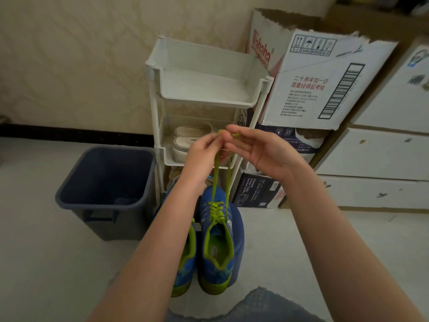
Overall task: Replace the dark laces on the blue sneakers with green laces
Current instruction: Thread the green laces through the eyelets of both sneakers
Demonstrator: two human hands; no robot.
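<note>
Both hands are raised in front of the white rack, fingertips meeting at centre frame. The left hand [203, 148] pinches one end of the green lace [215, 175] between thumb and forefinger, with the rest of its fingers curled in. The right hand [262, 154] pinches the other end the same way, palm turned toward the camera and its remaining fingers loosely extended. From the pinch, two strands of lace drop straight and taut to the laced sneaker [217, 249] and enter its upper eyelets. Below that, the green lace criss-crosses the tongue. This sneaker is blue with a lime lining and sole, toe pointing far and heel near, and it sits on a blue rounded seat [239, 233] low in the centre. A second sneaker [186, 259] lies just beside it on the left, side by side and largely hidden by the left forearm, so its lacing cannot be told. A dark grey bin [104, 224] stands on the pale floor [46, 228] to the left, close to the rack [209, 102]. Pale shoes [185, 141] sit on the rack's middle shelf, behind the hands. Printed cardboard boxes [325, 89] are stacked to the right of the rack, with white drawers [390, 156] further right. A denim-clad knee [260, 305] shows at the near edge.
</note>
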